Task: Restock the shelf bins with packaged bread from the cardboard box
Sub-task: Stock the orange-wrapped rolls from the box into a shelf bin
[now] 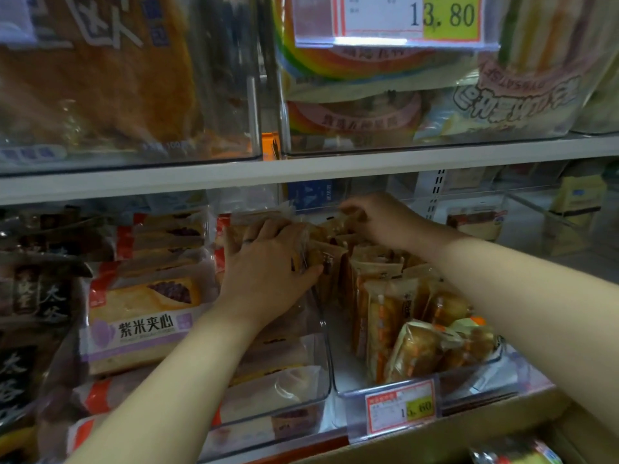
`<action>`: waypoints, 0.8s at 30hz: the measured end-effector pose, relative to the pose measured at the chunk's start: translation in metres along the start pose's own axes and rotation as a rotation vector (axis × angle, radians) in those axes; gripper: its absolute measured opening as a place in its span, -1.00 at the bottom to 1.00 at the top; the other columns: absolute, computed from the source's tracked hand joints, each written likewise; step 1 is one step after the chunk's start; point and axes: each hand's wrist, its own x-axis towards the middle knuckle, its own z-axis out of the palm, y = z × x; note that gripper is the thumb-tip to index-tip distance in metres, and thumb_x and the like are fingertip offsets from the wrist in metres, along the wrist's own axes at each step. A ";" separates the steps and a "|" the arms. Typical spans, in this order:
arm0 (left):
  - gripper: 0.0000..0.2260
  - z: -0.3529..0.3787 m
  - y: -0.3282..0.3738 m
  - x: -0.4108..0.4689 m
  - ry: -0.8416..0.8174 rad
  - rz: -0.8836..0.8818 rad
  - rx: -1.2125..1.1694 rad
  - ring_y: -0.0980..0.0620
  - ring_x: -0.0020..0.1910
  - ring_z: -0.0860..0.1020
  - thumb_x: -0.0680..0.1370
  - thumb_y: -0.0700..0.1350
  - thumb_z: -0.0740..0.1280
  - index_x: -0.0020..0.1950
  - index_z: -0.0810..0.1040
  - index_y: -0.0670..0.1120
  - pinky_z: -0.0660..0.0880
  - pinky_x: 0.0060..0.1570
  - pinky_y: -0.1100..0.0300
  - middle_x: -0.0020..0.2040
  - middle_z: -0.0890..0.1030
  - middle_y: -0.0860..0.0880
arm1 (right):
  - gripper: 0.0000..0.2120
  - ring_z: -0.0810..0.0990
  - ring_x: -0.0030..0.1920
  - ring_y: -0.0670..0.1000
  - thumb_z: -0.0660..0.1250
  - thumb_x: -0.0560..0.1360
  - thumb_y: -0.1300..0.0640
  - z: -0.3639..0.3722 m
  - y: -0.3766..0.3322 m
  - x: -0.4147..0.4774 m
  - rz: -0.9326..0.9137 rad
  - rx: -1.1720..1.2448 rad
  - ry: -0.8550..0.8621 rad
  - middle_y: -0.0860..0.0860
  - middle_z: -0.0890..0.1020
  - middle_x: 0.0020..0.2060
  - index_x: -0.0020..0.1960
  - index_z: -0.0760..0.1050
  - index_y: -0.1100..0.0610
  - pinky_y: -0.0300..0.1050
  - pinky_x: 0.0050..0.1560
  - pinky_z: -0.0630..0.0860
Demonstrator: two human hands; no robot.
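Bread packets [335, 262] sit half hidden in left hand [268, 266] and right hand [385, 219].

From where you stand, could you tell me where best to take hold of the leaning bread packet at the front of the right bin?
Probably its upper end, reaching down from above. The bread packet leans at the front of the bin, whose clear front wall blocks its lower part, while its top stands free above the rim.

Hands on bread packets [335, 262]
They are gripped by the left hand [268, 266] and pinched by the right hand [380, 219].
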 end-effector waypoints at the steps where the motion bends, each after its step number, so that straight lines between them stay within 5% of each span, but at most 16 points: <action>1: -0.45 0.000 0.002 0.001 0.006 0.016 0.007 -0.07 0.47 0.20 0.48 0.21 0.31 0.44 0.32 0.14 0.08 0.43 -0.24 0.46 0.29 0.05 | -0.64 0.53 0.19 0.04 0.33 0.54 0.11 0.001 0.001 0.001 0.010 -0.032 0.002 0.07 0.55 0.24 0.32 0.46 0.11 -0.11 0.19 0.43; 6: -0.58 -0.005 0.013 0.023 -0.111 0.065 0.150 -0.02 0.52 0.07 0.51 0.21 0.26 0.36 0.41 0.20 -0.21 0.40 -0.32 0.48 0.24 0.12 | -0.71 0.52 0.16 0.08 0.26 0.56 0.15 0.011 0.000 0.015 0.059 -0.121 0.017 0.09 0.54 0.16 0.28 0.49 0.14 -0.16 0.05 0.37; 12: -0.61 0.002 0.023 0.070 -0.417 0.103 0.437 -0.15 0.47 0.16 0.47 0.30 0.28 0.22 0.55 0.17 -0.24 0.30 -0.45 0.37 0.41 0.02 | -0.82 0.60 -0.07 0.03 0.26 0.55 0.19 0.012 0.007 0.020 0.040 -0.160 0.063 0.10 0.63 -0.03 0.05 0.61 0.18 -0.12 -0.06 0.50; 15: -0.61 0.006 0.019 0.081 -0.423 0.087 0.456 -0.11 0.35 0.31 0.46 0.30 0.30 0.13 0.59 0.08 -0.22 0.32 -0.43 0.18 0.53 0.00 | -0.85 0.59 -0.07 0.10 0.28 0.53 0.20 0.005 0.012 0.020 0.062 -0.204 0.062 0.14 0.62 -0.10 -0.05 0.60 0.23 0.00 -0.03 0.54; 24: -0.68 0.020 0.016 0.084 -0.363 -0.025 0.449 -0.15 0.34 0.32 0.52 0.10 0.31 0.16 0.51 -0.07 -0.11 0.38 -0.40 0.20 0.48 -0.05 | -0.81 0.59 -0.01 0.08 0.25 0.52 0.26 -0.001 0.031 0.000 0.001 -0.215 0.101 0.09 0.63 -0.03 0.03 0.59 0.09 -0.13 0.00 0.46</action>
